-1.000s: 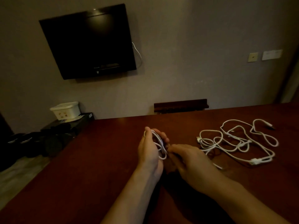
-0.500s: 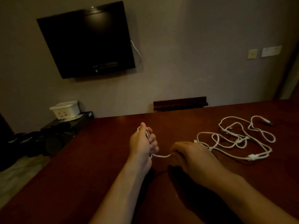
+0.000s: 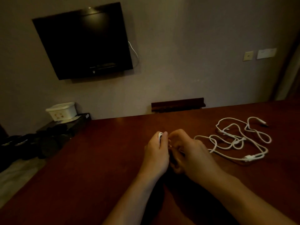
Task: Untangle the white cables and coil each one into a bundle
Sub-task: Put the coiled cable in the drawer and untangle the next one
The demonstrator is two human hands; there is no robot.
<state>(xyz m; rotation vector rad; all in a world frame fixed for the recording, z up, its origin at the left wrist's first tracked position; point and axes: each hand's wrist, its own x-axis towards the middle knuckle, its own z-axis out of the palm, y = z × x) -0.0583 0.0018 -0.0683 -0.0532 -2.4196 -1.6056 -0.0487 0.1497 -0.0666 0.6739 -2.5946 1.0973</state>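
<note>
1. Left hand point(image 3: 156, 154) at lower centre of the frame, fingers curled round a coiled white cable point(image 3: 160, 136); only a small arc of the coil visible at the top of the grip, beside the thumb.
2. Right hand point(image 3: 193, 157) pressed against the left, just to its right, fingers curled inward; whether holding cable, cannot tell, as the fingers hide it.
3. Loose white cables point(image 3: 233, 140) tangled on the dark red-brown worktop point(image 3: 100, 159) at centre right of the frame, just beside the right hand; looping strands crossing one another, one plug end point(image 3: 250, 158) at the lower right of the heap, another connector point(image 3: 262, 122) at its upper right.
4. Black wall-mounted television point(image 3: 84, 41) at upper left, screen dark; small marking on its lower bezel too blurred to read; thin white wire point(image 3: 134, 52) hanging at its right edge.
5. White lidded box point(image 3: 62, 110) at centre left on a low black stand point(image 3: 65, 125), printed marks on its front unreadable.
6. Wall socket plate point(image 3: 248, 55) and pale label plate point(image 3: 266, 53) at upper right, any writing illegible.
7. Dark wooden ledge point(image 3: 177, 104) against the wall behind the worktop's far edge.
</note>
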